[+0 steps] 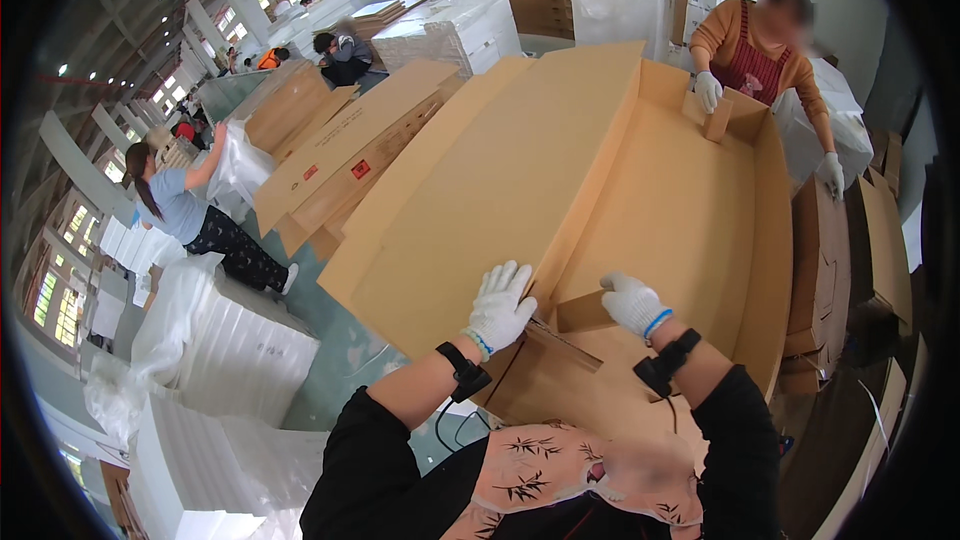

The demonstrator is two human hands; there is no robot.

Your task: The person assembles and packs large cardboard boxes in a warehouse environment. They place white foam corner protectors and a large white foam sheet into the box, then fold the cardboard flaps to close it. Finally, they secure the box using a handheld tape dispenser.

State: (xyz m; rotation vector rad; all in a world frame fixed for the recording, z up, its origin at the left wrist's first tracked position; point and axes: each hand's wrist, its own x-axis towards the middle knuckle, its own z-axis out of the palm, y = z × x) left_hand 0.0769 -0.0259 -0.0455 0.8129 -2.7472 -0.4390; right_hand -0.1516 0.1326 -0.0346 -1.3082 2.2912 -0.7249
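Observation:
A long open cardboard box (665,230) lies before me, its wide lid panel (490,180) folded out to the left. My left hand (502,308), in a white knit glove, rests with fingers stretched out on the panel's near edge, by the fold. At the near end of the box my right hand (635,306), also gloved, has its fingers curled at a small upright cardboard flap (584,313). The fingertips are partly hidden. Across the box, a co-worker in white gloves has one hand (708,92) at a folded corner piece (717,118).
Flat printed cartons (360,155) lie left of the lid panel. Stacked white foam sheets (245,350) stand at the lower left. Folded cartons (818,270) lean along the box's right side. Another person (190,205) handles plastic wrap at the left. Wrapped stacks (455,32) stand behind.

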